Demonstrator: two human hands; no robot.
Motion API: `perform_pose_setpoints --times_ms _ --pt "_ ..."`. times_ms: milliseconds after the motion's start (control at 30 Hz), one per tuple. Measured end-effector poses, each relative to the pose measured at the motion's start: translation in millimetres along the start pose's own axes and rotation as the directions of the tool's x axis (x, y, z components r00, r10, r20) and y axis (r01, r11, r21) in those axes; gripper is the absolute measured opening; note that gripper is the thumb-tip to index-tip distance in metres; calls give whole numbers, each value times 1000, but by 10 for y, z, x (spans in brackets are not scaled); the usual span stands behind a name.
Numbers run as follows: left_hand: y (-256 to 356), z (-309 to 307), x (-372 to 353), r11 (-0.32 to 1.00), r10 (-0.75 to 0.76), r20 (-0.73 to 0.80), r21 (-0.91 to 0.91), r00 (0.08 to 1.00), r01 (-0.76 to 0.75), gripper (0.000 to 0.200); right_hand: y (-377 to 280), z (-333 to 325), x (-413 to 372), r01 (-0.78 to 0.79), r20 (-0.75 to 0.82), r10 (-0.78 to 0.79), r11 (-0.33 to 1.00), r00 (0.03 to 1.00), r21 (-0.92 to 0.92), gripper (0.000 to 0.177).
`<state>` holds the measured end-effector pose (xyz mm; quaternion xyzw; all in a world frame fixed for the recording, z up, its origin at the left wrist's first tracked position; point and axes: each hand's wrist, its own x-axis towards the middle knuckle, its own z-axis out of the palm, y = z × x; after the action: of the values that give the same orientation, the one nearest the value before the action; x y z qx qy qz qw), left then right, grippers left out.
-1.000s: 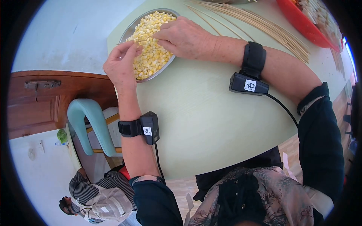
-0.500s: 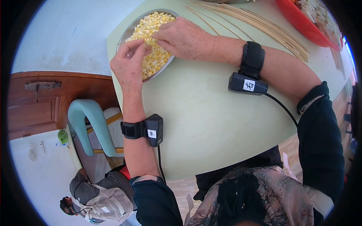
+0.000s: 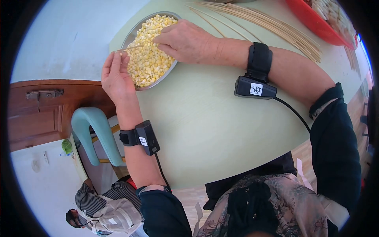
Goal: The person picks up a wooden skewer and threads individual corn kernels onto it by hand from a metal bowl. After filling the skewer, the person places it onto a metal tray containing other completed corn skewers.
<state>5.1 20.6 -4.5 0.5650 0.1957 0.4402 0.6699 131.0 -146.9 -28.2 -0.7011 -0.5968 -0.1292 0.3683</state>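
Note:
A metal bowl (image 3: 172,70) full of yellow and white corn kernels (image 3: 148,65) stands at the table's upper left. Over its left edge, my left hand (image 3: 117,77) pinches a thin wooden skewer (image 3: 133,47) between thumb and fingers. The skewer runs to the right across the bowl toward my right hand (image 3: 183,41). That hand is over the bowl's right side with its fingertips pressed together; whatever lies between them is too small to make out.
Many wooden skewers (image 3: 272,24) lie on the pale green table (image 3: 221,118) beyond my right forearm. A red basin (image 3: 316,24) with pale food is at the upper right. A teal chair (image 3: 94,122) and a seated person (image 3: 108,205) are at the lower left.
My left hand has moved left, away from my right hand, and more of the skewer now shows between them. My right hand has shifted slightly left.

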Motion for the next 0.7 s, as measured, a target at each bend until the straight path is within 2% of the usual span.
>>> perform_pose_setpoints --times_ms 200,700 --pt "-76 48 -75 997 78 -41 -26 996 -79 18 27 -7 -86 18 -3 -18 999 1000 -36 18" --pt "-53 -10 -13 998 67 -83 19 994 -66 20 12 -25 -47 22 10 -21 999 1000 -44 20"
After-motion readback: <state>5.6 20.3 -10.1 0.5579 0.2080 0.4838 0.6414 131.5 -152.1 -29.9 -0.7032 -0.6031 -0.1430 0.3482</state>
